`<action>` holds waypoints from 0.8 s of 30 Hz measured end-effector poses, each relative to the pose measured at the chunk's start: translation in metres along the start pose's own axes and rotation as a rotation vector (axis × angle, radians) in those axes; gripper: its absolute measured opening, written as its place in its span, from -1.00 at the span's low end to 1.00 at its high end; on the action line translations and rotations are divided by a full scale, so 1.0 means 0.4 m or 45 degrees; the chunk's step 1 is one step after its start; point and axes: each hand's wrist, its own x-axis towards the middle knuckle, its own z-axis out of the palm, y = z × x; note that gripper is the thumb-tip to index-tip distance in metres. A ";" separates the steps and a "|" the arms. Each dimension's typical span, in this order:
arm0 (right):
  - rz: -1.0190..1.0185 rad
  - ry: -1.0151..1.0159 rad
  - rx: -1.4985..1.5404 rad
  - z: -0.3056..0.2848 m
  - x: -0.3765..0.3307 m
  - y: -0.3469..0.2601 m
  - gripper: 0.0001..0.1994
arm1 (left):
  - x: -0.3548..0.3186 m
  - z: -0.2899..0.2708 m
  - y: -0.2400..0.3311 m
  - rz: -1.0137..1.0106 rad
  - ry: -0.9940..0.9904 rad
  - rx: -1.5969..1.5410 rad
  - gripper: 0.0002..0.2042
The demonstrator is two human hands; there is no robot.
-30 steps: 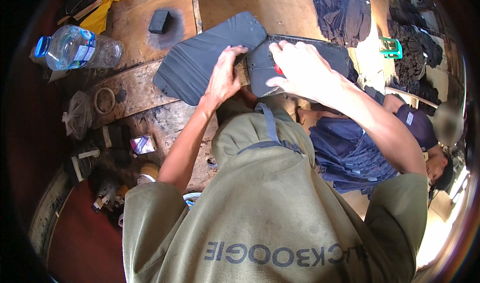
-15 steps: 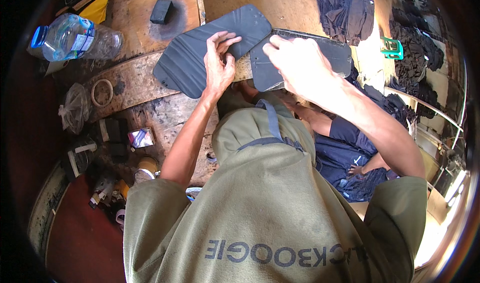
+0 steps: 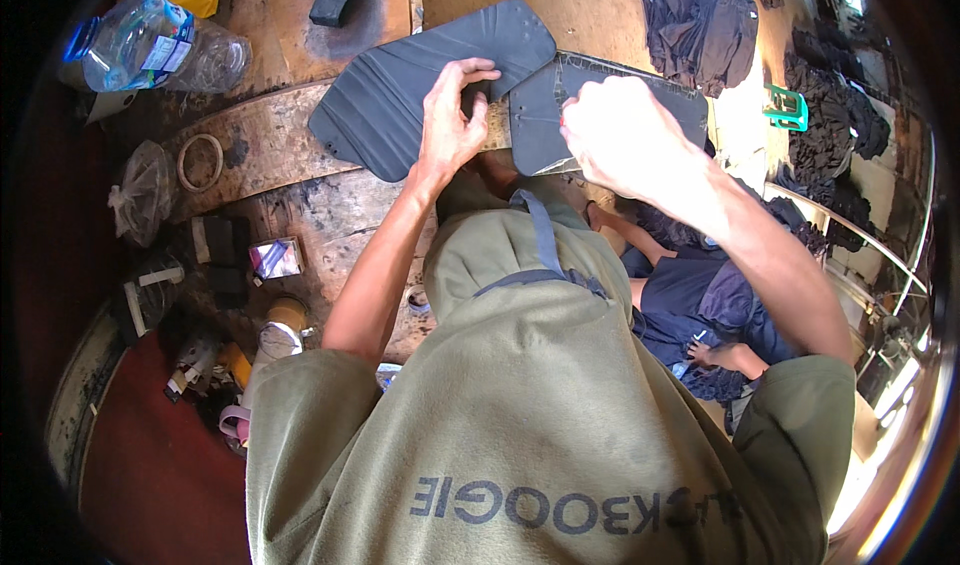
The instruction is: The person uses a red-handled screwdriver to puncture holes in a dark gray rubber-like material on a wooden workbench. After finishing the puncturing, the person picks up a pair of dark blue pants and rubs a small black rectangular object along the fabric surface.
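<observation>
Far left we see a clear plastic water bottle (image 3: pixel 150 50) with a blue cap lying on its side on the wooden bench (image 3: pixel 300 205). Below it sit a knotted plastic bag (image 3: pixel 142 200) and a pale tape ring (image 3: pixel 200 162), near each other but apart. Lower down: a small shiny packet (image 3: pixel 275 258), plus clutter at the bench edge too small to tell.

Top centre-left, a small dark block (image 3: pixel 333 0) rests on the bench, well apart from the hands.

We count 2 dark grey flat pieces at bench centre. The ribbed dark sheet (image 3: pixel 390 90) lies tilted, its lower right edge under the left hand (image 3: pixel 450 125). Left fingers (image 3: pixel 468 70) are curled onto that edge, thumb and fingertips pinching it (grasping the sheet).

Just beside it on the right, the second dark panel (image 3: pixel 545 115) lies flat, its left corner touching or overlapping the ribbed sheet; we cannot tell which. The right hand (image 3: pixel 615 135) is closed in a loose fist over the panel's middle, pressing or gripping it; fingertips are hidden, so we cannot tell the exact hold.

Further right, a heap of dark cloth (image 3: pixel 700 20) and a green plastic stool (image 3: pixel 788 107).
</observation>
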 end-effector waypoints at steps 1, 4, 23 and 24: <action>-0.060 0.066 -0.032 0.003 -0.001 -0.003 -0.82 | 0.000 -0.002 -0.001 0.041 -0.043 0.076 -0.55; -0.135 0.053 -0.052 0.005 -0.001 -0.006 -0.75 | -0.004 0.000 -0.006 0.210 -0.252 0.228 -0.58; 0.697 -0.780 0.539 -0.077 0.075 0.131 -0.58 | -0.195 -0.017 0.061 -0.178 -0.121 0.245 -0.80; 0.686 -0.723 0.626 -0.067 0.072 0.146 -0.59 | -0.210 -0.016 0.063 -0.223 -0.158 0.254 -0.83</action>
